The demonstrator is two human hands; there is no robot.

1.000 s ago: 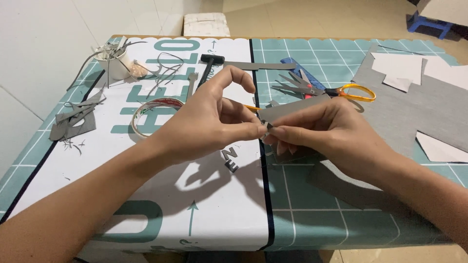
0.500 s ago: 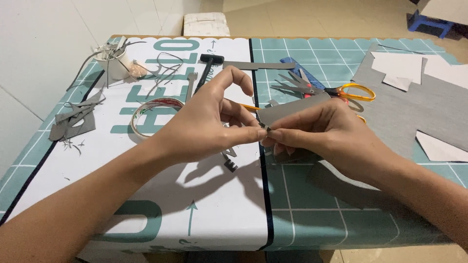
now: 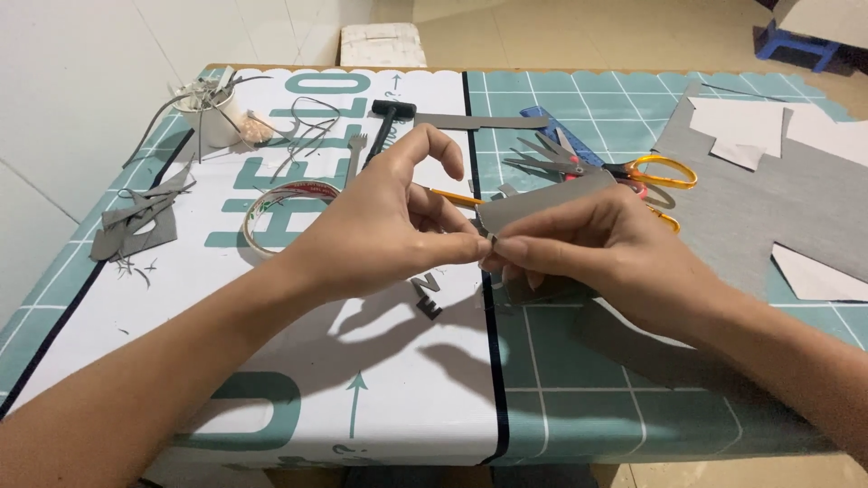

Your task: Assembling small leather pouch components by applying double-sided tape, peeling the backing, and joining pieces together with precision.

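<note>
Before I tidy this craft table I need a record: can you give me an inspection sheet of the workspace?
Surface: table under a teal grid cutting mat, a white printed sheet over its left part.
Job's things: small grey card piece pinched at its edge by both hands.
Clutter: orange-handled scissors, tape roll, grey offcuts, white cup, blue ruler, large grey sheet.
Grippers: left hand and right hand meet fingertip to fingertip.
Cables: nothing seen.
Surroundings: white wall, tiled floor, blue stool.
</note>
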